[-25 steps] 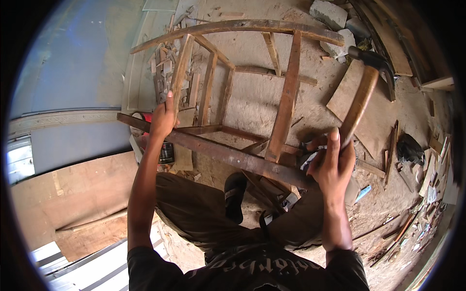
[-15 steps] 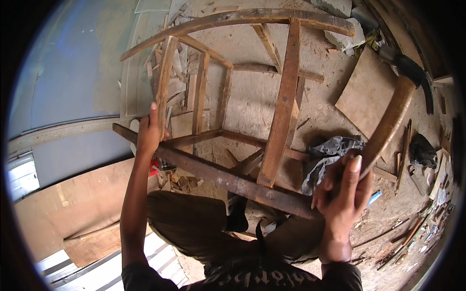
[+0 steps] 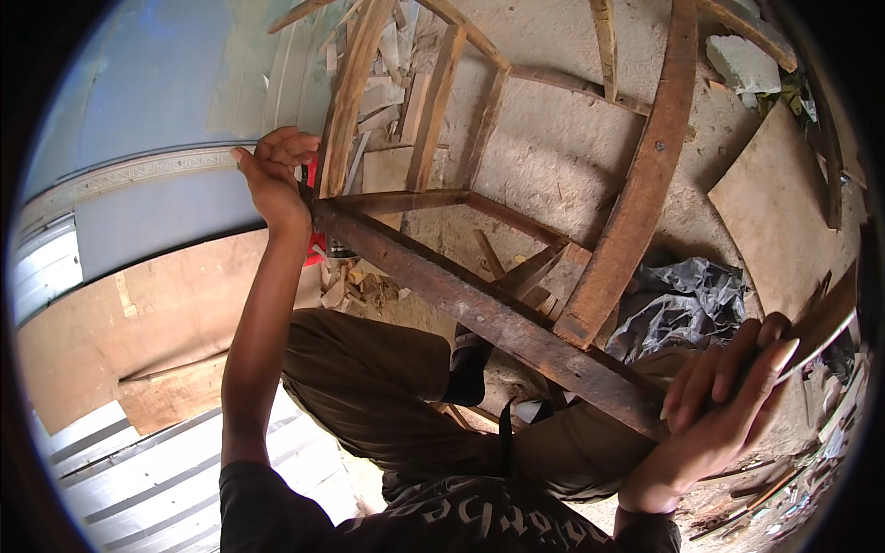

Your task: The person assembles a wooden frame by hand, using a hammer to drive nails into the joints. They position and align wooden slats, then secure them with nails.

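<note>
So the wooden chair frame (pretty sure it's a chair) lies on its side mid-view, its near rail (image 3: 461,300) slanting from 10 o'clock down to 4. The low end sits over the right thigh (image 3: 581,452), so my guess is the leg props it, though I can't tell if they touch.

Left hand (image 3: 277,180) is at 10 o'clock right by the rail's top end, wrist bent back, thumb and fingers apart and loosely curled, gripping nothing. Looks more like steadying with the palm heel, but contact isn't clear.

Right hand (image 3: 724,401) is at 4 o'clock, thumb up, fingers lying over by the rail's low end. It's got a wooden tool handle (image 3: 825,318) pinched between thumb and fingers, pointing out toward 3, probably to keep it off the frame. Crumpled plastic sheet (image 3: 687,300) sits just past 3.
</note>
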{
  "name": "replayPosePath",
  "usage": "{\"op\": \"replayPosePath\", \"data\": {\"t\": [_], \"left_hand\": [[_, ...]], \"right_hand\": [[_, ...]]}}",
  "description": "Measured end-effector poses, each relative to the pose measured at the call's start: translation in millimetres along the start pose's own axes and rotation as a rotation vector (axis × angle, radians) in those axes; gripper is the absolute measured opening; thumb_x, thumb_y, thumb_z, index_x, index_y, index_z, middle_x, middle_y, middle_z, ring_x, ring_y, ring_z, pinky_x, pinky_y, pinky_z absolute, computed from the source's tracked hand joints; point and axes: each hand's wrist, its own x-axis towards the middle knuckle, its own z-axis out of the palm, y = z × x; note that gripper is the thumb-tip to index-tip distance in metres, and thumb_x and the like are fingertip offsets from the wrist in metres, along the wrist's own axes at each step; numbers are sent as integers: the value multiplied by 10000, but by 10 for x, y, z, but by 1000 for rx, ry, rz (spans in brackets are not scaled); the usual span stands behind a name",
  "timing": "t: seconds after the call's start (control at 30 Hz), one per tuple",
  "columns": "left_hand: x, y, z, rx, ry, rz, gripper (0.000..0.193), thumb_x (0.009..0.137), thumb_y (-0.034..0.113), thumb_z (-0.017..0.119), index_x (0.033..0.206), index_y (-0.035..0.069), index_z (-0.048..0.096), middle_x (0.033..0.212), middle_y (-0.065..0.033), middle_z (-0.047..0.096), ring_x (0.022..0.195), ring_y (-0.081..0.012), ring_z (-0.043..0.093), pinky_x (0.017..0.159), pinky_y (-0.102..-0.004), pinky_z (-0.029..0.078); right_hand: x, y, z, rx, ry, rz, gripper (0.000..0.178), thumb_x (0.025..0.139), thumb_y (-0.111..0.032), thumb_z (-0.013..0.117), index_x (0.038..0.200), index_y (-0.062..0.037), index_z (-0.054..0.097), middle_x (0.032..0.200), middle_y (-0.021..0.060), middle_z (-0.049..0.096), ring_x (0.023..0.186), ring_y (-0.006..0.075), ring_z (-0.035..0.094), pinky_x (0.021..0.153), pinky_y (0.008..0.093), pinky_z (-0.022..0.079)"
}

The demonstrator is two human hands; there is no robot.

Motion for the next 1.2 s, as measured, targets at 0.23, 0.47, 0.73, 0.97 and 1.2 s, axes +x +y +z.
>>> {"op": "replayPosePath", "data": {"t": [0.23, 0.47, 0.73, 0.97, 1.2], "left_hand": [[-41, -45, -48, -72, 7, 49, 662, 1015, 463, 110, 960, -15, 565, 739, -115, 619, 717, -201, 543, 709, -303, 386], [-91, 2, 17, 30, -19, 62, 488, 1022, 390, 293, 930, 9, 584, 692, -60, 579, 674, -136, 513, 665, -265, 375], [-58, -18, 129, 400, -146, 187, 219, 933, 225, 600, 993, 15, 577, 770, -33, 581, 708, -97, 515, 669, -233, 410], [-46, 18, 232, 474, -293, 131, 370, 912, 284, 622, 1150, 18, 527, 915, -87, 636, 789, -140, 588, 719, -279, 461], [-9, -35, 165, 560, -464, 58, 480, 886, 356, 642, 1196, 4, 539, 896, -58, 644, 779, -124, 593, 689, -263, 469]], "right_hand": [[-2, -50, 68, -128, -30, -9, 376, 1005, -403, 398, 950, -32, 429, 532, -10, 349, 286, 84, 332, 255, 236, 301], [-41, 3, 73, -78, -15, -74, 305, 1006, -346, 433, 1019, -43, 459, 591, -11, 366, 307, 66, 278, 263, 223, 267], [-40, 0, 198, -243, 99, -67, 390, 993, -408, 434, 950, -21, 465, 552, -15, 337, 300, 63, 305, 258, 216, 266], [-16, 31, 170, -276, 145, -63, 340, 1004, -363, 429, 992, -29, 489, 559, -21, 339, 296, 65, 302, 248, 224, 255], [-3, 96, 237, -382, 373, -66, 318, 1010, -348, 417, 1014, -46, 514, 568, -14, 334, 300, 66, 247, 253, 222, 227]]}}
